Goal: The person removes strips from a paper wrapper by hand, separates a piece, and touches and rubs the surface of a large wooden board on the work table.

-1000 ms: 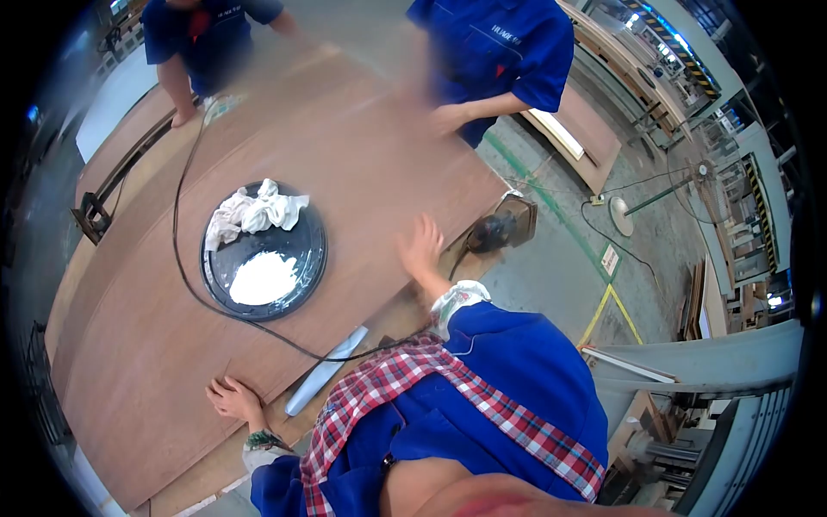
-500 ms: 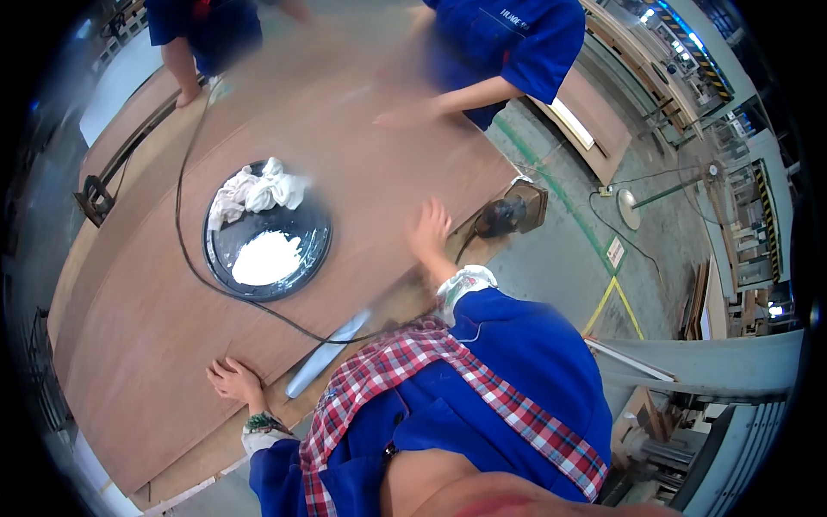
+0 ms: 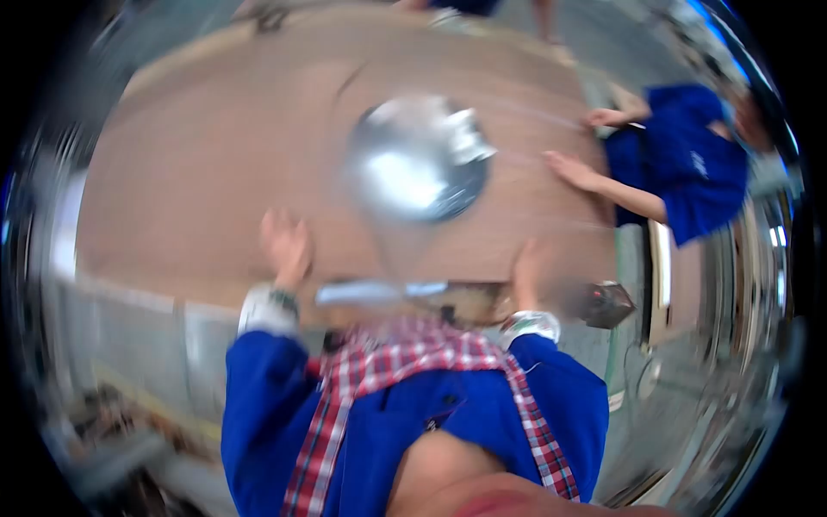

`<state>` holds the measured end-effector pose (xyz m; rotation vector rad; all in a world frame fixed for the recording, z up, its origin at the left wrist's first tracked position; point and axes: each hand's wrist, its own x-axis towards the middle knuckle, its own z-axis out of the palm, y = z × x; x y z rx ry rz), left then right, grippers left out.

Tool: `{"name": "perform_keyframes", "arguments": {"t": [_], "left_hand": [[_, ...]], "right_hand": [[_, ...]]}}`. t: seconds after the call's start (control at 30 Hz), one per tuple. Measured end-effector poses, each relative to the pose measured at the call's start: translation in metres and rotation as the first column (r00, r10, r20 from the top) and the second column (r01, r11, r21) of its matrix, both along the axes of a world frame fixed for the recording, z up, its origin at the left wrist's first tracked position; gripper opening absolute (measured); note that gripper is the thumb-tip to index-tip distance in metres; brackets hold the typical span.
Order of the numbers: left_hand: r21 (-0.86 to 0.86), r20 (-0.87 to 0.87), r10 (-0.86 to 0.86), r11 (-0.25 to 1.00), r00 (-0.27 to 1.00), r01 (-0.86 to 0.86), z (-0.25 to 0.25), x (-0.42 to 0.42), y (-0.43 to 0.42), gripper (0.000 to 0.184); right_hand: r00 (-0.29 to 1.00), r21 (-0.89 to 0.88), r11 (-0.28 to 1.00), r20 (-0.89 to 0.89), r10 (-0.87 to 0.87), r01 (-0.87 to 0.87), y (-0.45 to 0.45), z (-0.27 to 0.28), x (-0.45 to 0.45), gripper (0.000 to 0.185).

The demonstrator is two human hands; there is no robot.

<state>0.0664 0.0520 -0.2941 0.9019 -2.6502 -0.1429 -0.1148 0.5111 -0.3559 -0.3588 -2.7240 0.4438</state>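
Note:
My left hand (image 3: 287, 247) lies flat on a large brown wood sheet (image 3: 189, 172) near its front edge, fingers spread, holding nothing. At the same edge, farther right, my right hand (image 3: 527, 265) rests with fingers stretched out, blurred by motion. Between and beyond both hands, a round black tray (image 3: 469, 185) sits on the sheet. It carries a white smear (image 3: 401, 181), probably paste, and a crumpled white cloth (image 3: 467, 138). A pale blue strip (image 3: 366, 291) lies along the front edge between my hands.
A co-worker in blue (image 3: 689, 164) stands at the right end, both hands over the sheet. Part of another person (image 3: 465, 7) shows at the far edge. A dark tool with a brownish base (image 3: 608, 305) is by the near right corner. Boards (image 3: 680, 276) stand farther right.
My view has swung, so the sheet now runs straight across and the co-worker appears at the right. Both my hands remain on the sheet near its front edge.

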Motion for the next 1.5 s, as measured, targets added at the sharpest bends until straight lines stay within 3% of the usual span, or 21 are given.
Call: {"name": "perform_keyframes", "arguments": {"t": [0.03, 0.07, 0.1, 0.17, 0.27, 0.33, 0.4, 0.47, 0.5, 0.6, 0.7, 0.87, 0.93, 0.97, 1.07, 1.23, 1.43, 1.5], "left_hand": [[-0.006, 0.122, 0.039, 0.999, 0.992, -0.038, -0.004, -0.005, -0.001, 0.053], [-0.014, 0.091, -0.034, 0.999, 0.995, 0.036, -0.02, -0.009, -0.005, 0.055], [0.014, 0.112, -0.076, 0.997, 0.991, 0.075, 0.003, -0.021, 0.004, 0.055], [-0.071, 0.075, -0.124, 0.989, 0.989, 0.129, -0.029, -0.028, 0.0, 0.056], [-0.001, 0.074, -0.209, 0.978, 0.975, 0.209, -0.014, -0.024, 0.014, 0.058], [0.224, 0.112, -0.319, 0.931, 0.941, 0.289, -0.031, -0.022, 0.009, 0.06], [0.249, 0.12, -0.408, 0.895, 0.905, 0.37, -0.042, -0.02, -0.004, 0.062], [0.071, 0.127, -0.471, 0.882, 0.873, 0.466, -0.013, -0.027, -0.005, 0.064], [0.01, 0.177, -0.406, 0.911, 0.896, 0.411, -0.004, -0.036, -0.015, 0.067], [-0.006, 0.102, -0.375, 0.926, 0.921, 0.378, -0.026, -0.059, -0.074, 0.069], [0.002, 0.272, -0.304, 0.949, 0.913, 0.316, -0.021, -0.085, -0.11, 0.071], [-0.034, 0.238, -0.207, 0.975, 0.949, 0.221, -0.019, -0.122, -0.163, 0.071], [-0.059, 0.177, -0.18, 0.98, 0.968, 0.193, -0.012, -0.139, -0.171, 0.071], [-0.036, 0.177, -0.166, 0.984, 0.97, 0.175, -0.011, -0.149, -0.176, 0.068], [-0.048, 0.199, -0.148, 0.986, 0.969, 0.16, -0.027, -0.174, -0.195, 0.067], [-0.094, 0.277, -0.244, 0.956, 0.929, 0.279, -0.027, -0.169, -0.194, 0.066], [-0.032, 0.151, -0.461, 0.882, 0.874, 0.47, -0.006, -0.125, -0.143, 0.068], [0.007, 0.109, -0.46, 0.887, 0.881, 0.462, 0.003, -0.129, -0.134, 0.068]], "right_hand": [[0.998, 0.148, 0.987, 0.044, 0.051, -0.057, 0.017, -0.019, -0.003, 0.051], [0.998, 0.183, 0.981, 0.023, 0.053, -0.057, 0.02, -0.02, -0.007, 0.051], [0.998, 0.218, 0.974, 0.001, 0.056, -0.055, 0.017, -0.013, -0.01, 0.051], [0.997, 0.128, 0.992, -0.071, 0.018, -0.009, 0.013, -0.008, -0.015, 0.051], [0.996, 0.133, 0.991, -0.086, 0.015, -0.003, 0.019, -0.003, -0.021, 0.051], [0.998, 0.142, 0.99, -0.063, -0.004, 0.013, 0.017, -0.004, -0.021, 0.051], [0.999, 0.144, 0.989, -0.038, -0.021, 0.026, 0.012, -0.003, -0.019, 0.05], [0.999, 0.136, 0.99, -0.035, -0.035, 0.039, 0.02, 0.002, -0.02, 0.049], [0.999, 0.143, 0.989, -0.025, -0.044, 0.047, 0.016, 0.004, -0.018, 0.049], [0.997, 0.175, 0.982, 0.027, -0.073, 0.067, -0.012, 0.012, -0.009, 0.049], [0.991, 0.194, 0.976, 0.071, -0.113, 0.097, -0.025, 0.022, -0.002, 0.049], [0.995, 0.205, 0.978, 0.089, -0.044, 0.025, -0.031, 0.032, -0.002, 0.049], [0.998, 0.257, 0.966, 0.063, -0.018, 0.001, -0.016, 0.025, -0.003, 0.047], [0.996, 0.4, 0.916, 0.088, 0.002, -0.038, -0.004, 0.015, -0.004, 0.046], [0.993, 0.249, 0.965, 0.073, -0.098, 0.077, -0.027, 0.037, 0.004, 0.046], [0.991, 0.243, 0.966, 0.074, -0.111, 0.09, -0.032, 0.039, 0.008, 0.046], [0.994, 0.204, 0.975, 0.056, -0.098, 0.084, -0.037, 0.041, 0.007, 0.048], [0.996, 0.22, 0.973, 0.051, -0.076, 0.063, -0.032, 0.033, 0.006, 0.049]]}}
